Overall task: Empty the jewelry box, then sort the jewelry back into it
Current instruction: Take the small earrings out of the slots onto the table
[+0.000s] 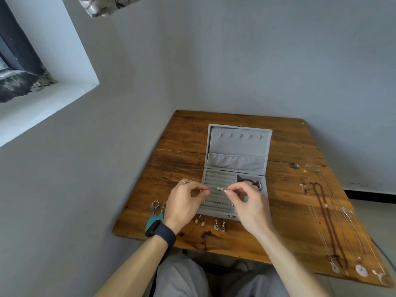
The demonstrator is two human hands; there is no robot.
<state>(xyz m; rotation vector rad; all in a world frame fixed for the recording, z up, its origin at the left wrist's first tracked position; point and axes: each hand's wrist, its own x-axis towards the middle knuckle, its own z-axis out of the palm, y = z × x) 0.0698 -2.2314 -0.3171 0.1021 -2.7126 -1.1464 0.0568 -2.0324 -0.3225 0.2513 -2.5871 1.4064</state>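
An open grey jewelry box (235, 159) lies on the wooden table (289, 189), lid flat toward the wall. My left hand (186, 202) and my right hand (246, 202) hover over its ring rolls, and each pinches one end of a small pearl piece (220, 189) held between them. A dark red bead bracelet (251, 182) lies in the box's right compartment. A few small pieces sit in the lower ring slots (222, 203).
Teal feather earrings (154, 215) lie left of the box. Small drop earrings (211, 224) sit along its front edge. Several long necklaces, one dark red (327, 224), stretch across the table's right side. Walls close in behind the table and to its left.
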